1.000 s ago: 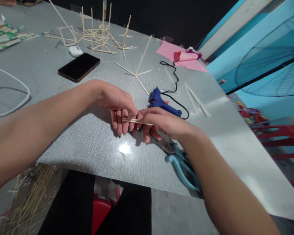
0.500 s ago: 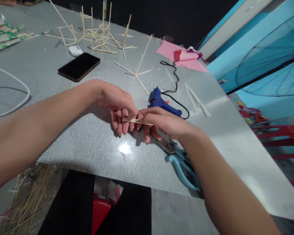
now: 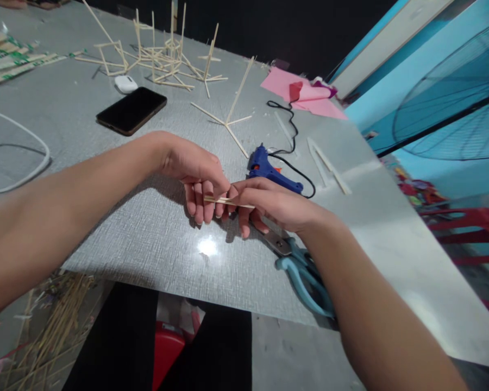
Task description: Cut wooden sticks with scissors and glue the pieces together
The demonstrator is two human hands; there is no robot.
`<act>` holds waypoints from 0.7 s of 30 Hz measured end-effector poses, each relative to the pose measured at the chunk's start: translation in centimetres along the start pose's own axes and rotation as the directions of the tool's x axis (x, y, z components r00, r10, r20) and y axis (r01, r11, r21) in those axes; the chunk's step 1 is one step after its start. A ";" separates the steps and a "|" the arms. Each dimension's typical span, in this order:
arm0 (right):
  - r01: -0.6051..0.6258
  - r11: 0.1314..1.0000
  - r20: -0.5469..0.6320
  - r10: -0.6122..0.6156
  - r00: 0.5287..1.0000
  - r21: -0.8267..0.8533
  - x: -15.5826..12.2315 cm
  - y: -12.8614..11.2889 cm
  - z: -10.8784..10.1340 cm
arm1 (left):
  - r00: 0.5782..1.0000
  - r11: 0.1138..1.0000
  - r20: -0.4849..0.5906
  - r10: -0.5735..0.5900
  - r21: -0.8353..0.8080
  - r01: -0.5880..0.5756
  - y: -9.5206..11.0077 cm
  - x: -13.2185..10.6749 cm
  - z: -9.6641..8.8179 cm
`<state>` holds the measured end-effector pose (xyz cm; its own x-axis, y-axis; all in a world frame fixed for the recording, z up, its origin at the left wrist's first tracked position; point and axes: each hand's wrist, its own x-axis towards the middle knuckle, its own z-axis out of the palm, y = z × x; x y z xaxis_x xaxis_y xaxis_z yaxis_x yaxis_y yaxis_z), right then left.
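My left hand [image 3: 204, 179] and my right hand [image 3: 269, 203] meet above the grey table, both pinching short, thin wooden sticks [image 3: 215, 200] that lie side by side. The fingertips of the two hands touch, and part of the sticks is hidden behind the right fingers. Just beyond my right hand lies a blue glue gun [image 3: 271, 172] with a black cord. Scissors with light blue handles [image 3: 299, 277] rest under my right wrist, their blade tips covered by the fingers. A branching stick piece [image 3: 227, 125] stands behind the hands.
Several joined stick structures [image 3: 167, 62] stand at the back. A phone [image 3: 132, 111] and a white earbud case [image 3: 125, 84] lie left of centre, with a white cable [image 3: 44, 155] farther left. Pink paper [image 3: 285, 87] lies at the far edge. A fan [image 3: 452, 108] stands at right.
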<state>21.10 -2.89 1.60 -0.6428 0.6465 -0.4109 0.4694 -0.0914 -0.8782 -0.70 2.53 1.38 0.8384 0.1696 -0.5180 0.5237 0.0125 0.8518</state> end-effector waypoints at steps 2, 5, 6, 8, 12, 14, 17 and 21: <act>0.003 1.000 -0.003 -0.003 1.000 0.003 0.0 0.0 0.0 | 1.000 1.000 0.005 0.013 0.010 -0.013 0.0 0.1 0.0; 0.004 1.000 -0.013 -0.004 1.000 0.002 0.0 0.0 0.1 | 0.999 0.999 0.021 0.046 0.015 -0.046 0.1 0.1 0.0; 0.003 1.000 -0.016 -0.003 1.000 0.001 0.0 0.0 0.1 | 0.998 0.999 0.025 0.049 0.014 -0.050 0.1 0.0 0.0; -0.003 1.000 -0.017 0.003 1.000 -0.002 0.0 0.0 0.1 | 0.998 0.998 0.029 0.052 0.016 -0.053 0.2 0.0 -0.1; -0.007 1.000 -0.015 0.007 1.000 -0.004 0.0 0.0 0.1 | 0.997 0.997 0.044 0.061 0.034 -0.062 0.1 0.0 -0.2; -0.006 1.000 -0.016 0.006 1.000 -0.002 0.0 -0.1 0.1 | 0.998 0.998 0.044 0.047 0.035 -0.048 0.0 0.0 -0.2; -0.004 1.000 -0.016 0.004 1.000 -0.001 -0.1 -0.1 0.1 | 0.998 0.999 0.042 0.040 0.031 -0.041 0.0 0.0 -0.2; -0.011 1.000 -0.018 0.011 1.000 -0.011 -0.1 -0.2 0.2 | 0.999 0.999 0.030 0.037 0.024 -0.038 0.1 0.0 -0.1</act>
<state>20.97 -3.05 1.76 -0.6270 0.6589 -0.4157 0.4827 -0.0904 -0.8711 -0.64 2.59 1.49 0.8613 0.1404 -0.4883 0.4952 -0.0171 0.8686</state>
